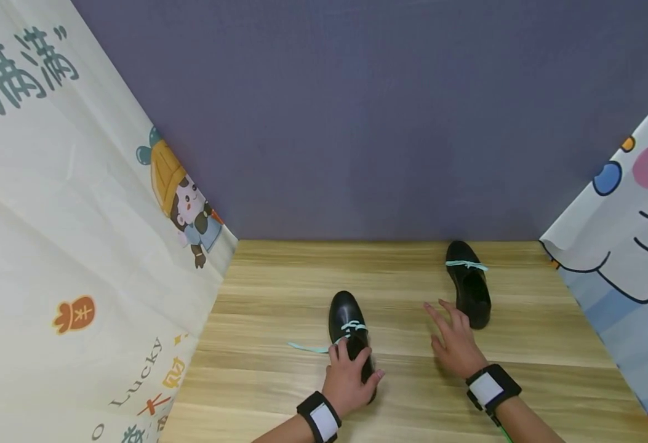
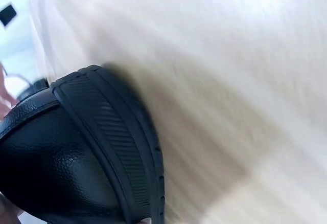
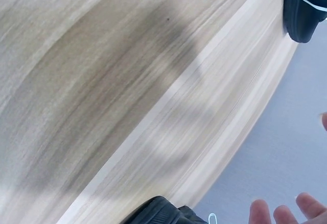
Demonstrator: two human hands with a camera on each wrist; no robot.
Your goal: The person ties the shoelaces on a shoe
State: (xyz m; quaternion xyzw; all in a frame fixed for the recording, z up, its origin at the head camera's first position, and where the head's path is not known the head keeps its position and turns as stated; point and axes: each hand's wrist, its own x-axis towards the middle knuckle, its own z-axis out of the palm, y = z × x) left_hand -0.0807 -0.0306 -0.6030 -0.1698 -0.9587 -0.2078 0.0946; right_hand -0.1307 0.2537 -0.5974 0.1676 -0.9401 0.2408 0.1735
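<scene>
head view: the left hand (image 1: 350, 380) curls round the heel end of the near black shoe (image 1: 348, 317) at the middle of the wooden table (image 1: 279, 295), its pale green lace (image 1: 308, 347) trailing left. the right hand (image 1: 455, 338), fingers spread and holding nothing, lies just left of the far shoe (image 1: 469, 284).

left wrist view: the shoe's ribbed sole (image 2: 115, 137) fills the lower left.

right wrist view: blurred fingertips (image 3: 283, 215) show at the lower right, over the table.

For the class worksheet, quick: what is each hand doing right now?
Left hand: grips the heel end of the near black leather shoe.
Right hand: open, fingers spread, holding nothing.
</scene>
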